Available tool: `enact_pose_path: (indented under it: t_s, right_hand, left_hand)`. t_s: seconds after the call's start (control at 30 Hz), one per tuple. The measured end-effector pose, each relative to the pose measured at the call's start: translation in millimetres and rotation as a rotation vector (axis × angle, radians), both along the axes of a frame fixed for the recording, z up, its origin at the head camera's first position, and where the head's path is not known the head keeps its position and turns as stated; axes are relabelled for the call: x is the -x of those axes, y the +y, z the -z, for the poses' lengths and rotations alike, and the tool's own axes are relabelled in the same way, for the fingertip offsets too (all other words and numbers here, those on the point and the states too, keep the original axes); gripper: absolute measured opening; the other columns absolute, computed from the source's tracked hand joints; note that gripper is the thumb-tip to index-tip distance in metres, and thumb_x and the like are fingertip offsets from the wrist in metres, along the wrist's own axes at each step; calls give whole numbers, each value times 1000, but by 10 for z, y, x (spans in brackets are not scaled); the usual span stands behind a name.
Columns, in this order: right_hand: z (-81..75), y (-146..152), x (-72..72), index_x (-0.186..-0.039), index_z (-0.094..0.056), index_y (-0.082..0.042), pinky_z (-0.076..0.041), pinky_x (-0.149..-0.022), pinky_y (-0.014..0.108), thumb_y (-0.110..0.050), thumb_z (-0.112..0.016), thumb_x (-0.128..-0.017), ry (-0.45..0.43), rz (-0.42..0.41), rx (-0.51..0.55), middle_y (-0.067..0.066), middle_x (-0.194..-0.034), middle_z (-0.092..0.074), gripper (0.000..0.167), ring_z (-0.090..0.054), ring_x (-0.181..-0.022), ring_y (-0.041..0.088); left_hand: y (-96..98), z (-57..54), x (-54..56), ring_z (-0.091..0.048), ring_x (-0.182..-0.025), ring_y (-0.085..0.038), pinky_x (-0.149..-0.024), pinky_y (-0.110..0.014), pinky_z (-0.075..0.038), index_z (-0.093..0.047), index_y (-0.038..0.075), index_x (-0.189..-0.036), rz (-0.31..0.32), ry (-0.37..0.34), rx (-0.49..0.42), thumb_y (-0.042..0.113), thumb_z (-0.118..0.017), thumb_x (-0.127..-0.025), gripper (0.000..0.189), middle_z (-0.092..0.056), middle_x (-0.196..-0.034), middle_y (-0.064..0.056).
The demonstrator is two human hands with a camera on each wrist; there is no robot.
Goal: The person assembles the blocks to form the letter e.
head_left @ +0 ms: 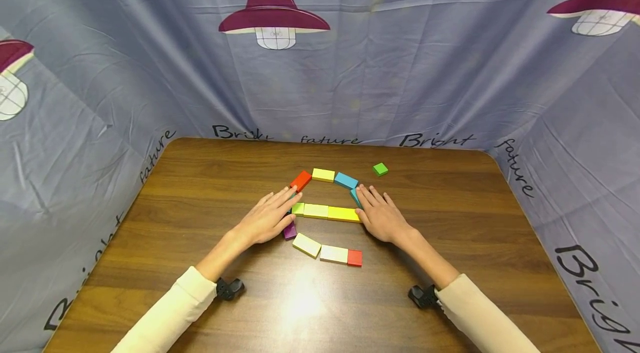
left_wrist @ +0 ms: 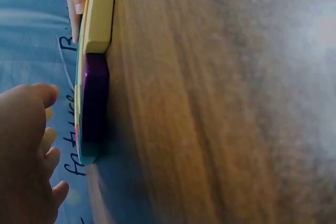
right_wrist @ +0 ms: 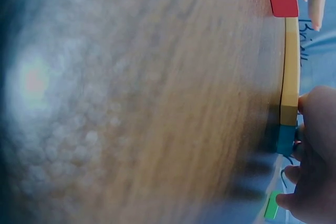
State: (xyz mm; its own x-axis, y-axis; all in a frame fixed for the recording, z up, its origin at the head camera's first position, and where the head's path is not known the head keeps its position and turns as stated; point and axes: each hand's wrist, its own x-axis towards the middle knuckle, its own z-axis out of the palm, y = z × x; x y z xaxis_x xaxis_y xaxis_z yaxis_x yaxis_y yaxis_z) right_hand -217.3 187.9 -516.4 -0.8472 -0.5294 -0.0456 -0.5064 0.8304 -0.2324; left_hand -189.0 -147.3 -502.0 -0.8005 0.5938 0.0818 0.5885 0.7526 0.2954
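Flat coloured blocks lie on the table in an outline like a lowercase e. Its top has a red block (head_left: 301,181), a yellow block (head_left: 323,175) and a blue block (head_left: 346,180); a teal block (head_left: 355,197) lies at the right. Across the middle run pale and bright yellow blocks (head_left: 344,214). My left hand (head_left: 267,218), fingers straight, lies over the left side, partly hiding a purple block (head_left: 290,231). On the right, my right hand (head_left: 384,215) extends straight fingers over the teal block and the bar's end. Whether either palm touches the blocks I cannot tell.
Below the bar, two pale yellow blocks (head_left: 306,245) and a small red block (head_left: 354,258) form the lower curve. A small green block (head_left: 380,169) lies apart at the back right. Behind the wooden table (head_left: 210,175) hangs a printed grey-blue curtain (head_left: 400,80).
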Motion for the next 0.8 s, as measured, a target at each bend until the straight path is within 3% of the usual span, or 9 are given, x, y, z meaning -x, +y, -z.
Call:
enact_pose_path:
  t_s: [0.27,0.47,0.8]
  right_hand:
    - [-5,3,-8,-158,-21,-2,-16,-115,62,-34,-36,-109,0,0,10,16,-162,-21,60,-19,-148,38]
    - [-3,4,-2,-158,-21,-2,-15,-115,61,-35,-35,-109,-2,1,4,16,-162,-21,61,-19,-148,37]
    - [-27,6,2,-158,-20,-2,-16,-115,61,-34,-37,-109,-7,-4,3,16,-162,-21,61,-19,-147,39]
  left_hand:
    - [-10,40,-55,-27,-146,-28,-116,-54,-21,-39,9,-154,26,17,91,28,-45,-107,50,-29,-161,-11]
    - [-1,31,-90,-27,-146,-28,-117,-52,-21,-40,8,-153,33,-33,122,29,-43,-108,50,-30,-160,-12]
    - [10,41,-100,-29,-145,-30,-116,-50,-23,-40,6,-152,49,-13,146,24,-45,-107,49,-30,-159,-15]
